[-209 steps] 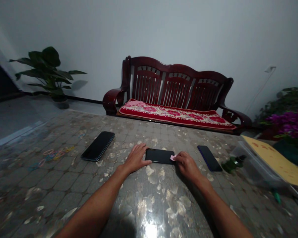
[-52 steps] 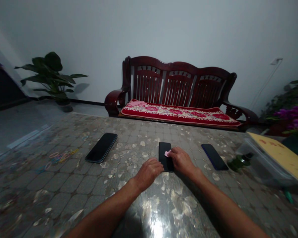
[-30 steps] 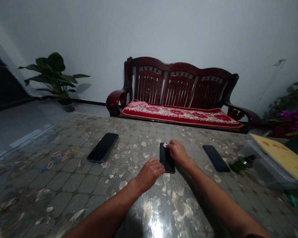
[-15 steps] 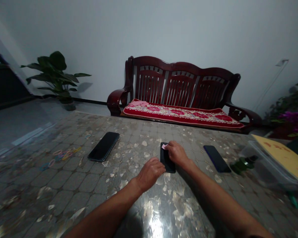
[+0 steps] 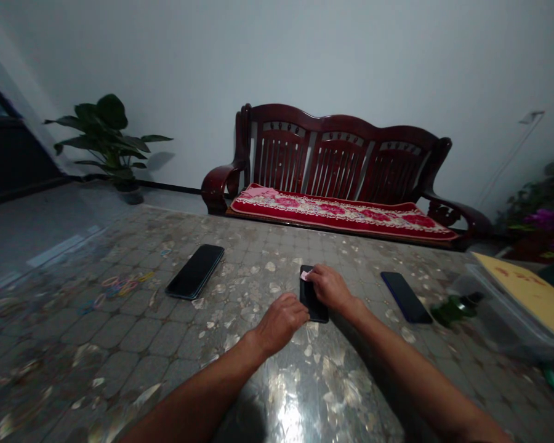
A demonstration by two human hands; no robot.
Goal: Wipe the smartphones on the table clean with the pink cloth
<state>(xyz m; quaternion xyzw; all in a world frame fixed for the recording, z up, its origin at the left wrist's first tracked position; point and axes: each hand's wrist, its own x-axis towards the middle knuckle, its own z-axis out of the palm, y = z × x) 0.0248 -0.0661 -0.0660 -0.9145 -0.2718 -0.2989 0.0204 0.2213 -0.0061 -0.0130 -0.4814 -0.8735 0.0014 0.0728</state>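
A black phone (image 5: 314, 307) lies flat on the patterned table (image 5: 166, 335) between my hands. My right hand (image 5: 329, 285) is over its upper part, fingers closed on a small pinkish-white piece (image 5: 305, 275) pressed against the screen. My left hand (image 5: 287, 315) touches the phone's lower left edge with its fingers together; whether it pinches the edge is hidden. To the left lies a larger dark phone (image 5: 196, 272). On the right is another phone with a blue edge (image 5: 406, 298).
Several coloured rubber bands (image 5: 124, 285) lie at the left. At the right are a green bottle (image 5: 455, 309) and a clear plastic box (image 5: 493, 320) with a yellow sheet (image 5: 529, 292) on top. A wooden bench (image 5: 325, 166) stands behind the table.
The view has shifted slightly, so everything appears a little further right. Both hands keep nearly the same places at the phone.
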